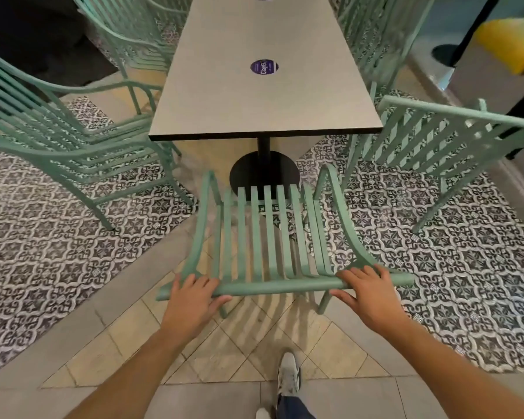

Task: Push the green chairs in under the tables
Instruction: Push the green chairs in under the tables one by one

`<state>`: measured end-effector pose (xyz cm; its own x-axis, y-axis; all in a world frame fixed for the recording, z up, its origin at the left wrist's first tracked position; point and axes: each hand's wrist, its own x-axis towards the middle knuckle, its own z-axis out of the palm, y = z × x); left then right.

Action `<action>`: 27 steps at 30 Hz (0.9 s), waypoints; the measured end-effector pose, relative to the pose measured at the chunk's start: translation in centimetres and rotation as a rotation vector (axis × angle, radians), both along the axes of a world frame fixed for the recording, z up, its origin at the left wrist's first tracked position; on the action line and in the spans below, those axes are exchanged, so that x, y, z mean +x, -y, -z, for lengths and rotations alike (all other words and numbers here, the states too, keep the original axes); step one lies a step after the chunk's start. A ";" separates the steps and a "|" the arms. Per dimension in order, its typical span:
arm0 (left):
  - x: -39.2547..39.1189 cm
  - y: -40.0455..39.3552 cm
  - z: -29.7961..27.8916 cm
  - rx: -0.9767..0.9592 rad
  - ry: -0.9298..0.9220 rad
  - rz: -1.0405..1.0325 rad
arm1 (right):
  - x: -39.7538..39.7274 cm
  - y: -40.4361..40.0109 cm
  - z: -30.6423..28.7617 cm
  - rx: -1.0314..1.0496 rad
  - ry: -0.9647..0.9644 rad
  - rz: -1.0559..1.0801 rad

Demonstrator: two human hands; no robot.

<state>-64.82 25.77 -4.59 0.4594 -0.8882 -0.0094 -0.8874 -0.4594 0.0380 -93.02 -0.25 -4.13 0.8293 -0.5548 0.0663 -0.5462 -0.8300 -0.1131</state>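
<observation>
A green slatted metal chair [270, 231] stands at the near end of a long grey table [254, 95], its seat in front of the table edge, close to the black pedestal base [265, 173]. My left hand [191, 300] grips the left part of the chair's top back rail. On the right part of that rail rests my right hand [369, 293], fingers over it and thumb below. Another green chair [73, 140] stands at the table's left side, angled outward. A third green chair [442, 140] stands at the right side, also angled.
More green chairs [133, 31] line both sides farther along the table. A purple round sticker [264, 67] lies on the tabletop. Patterned floor tiles surround the table. My shoe [288, 376] is behind the chair. A yellow object [515, 43] sits at the top right.
</observation>
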 end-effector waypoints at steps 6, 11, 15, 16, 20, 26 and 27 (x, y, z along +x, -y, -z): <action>4.0 3.3 -0.1 0.059 -0.047 -0.016 | 3.7 3.3 0.3 0.003 -0.026 0.007; 7.0 6.3 0.1 0.081 -0.068 -0.037 | 6.5 6.3 0.6 0.020 -0.037 0.016; 8.7 8.3 -0.2 0.079 -0.105 -0.051 | 8.4 8.5 0.6 0.043 -0.045 0.010; 9.0 8.8 -0.2 0.082 -0.119 -0.054 | 8.7 8.9 0.5 0.047 -0.048 0.011; 10.1 10.6 -0.6 0.090 -0.134 -0.067 | 10.1 10.8 0.0 0.078 -0.099 0.014; 11.7 13.4 -2.5 0.142 -0.198 -0.073 | 12.7 12.6 -2.2 0.160 -0.199 0.039; 12.0 13.8 -2.6 0.157 -0.212 -0.077 | 13.1 12.8 -2.5 0.178 -0.214 0.055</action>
<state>-52.79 11.94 -1.99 0.4986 -0.8306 -0.2479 -0.8293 -0.5403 0.1423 -79.96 -13.00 -1.67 0.7822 -0.5867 -0.2094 -0.6171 -0.7757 -0.1318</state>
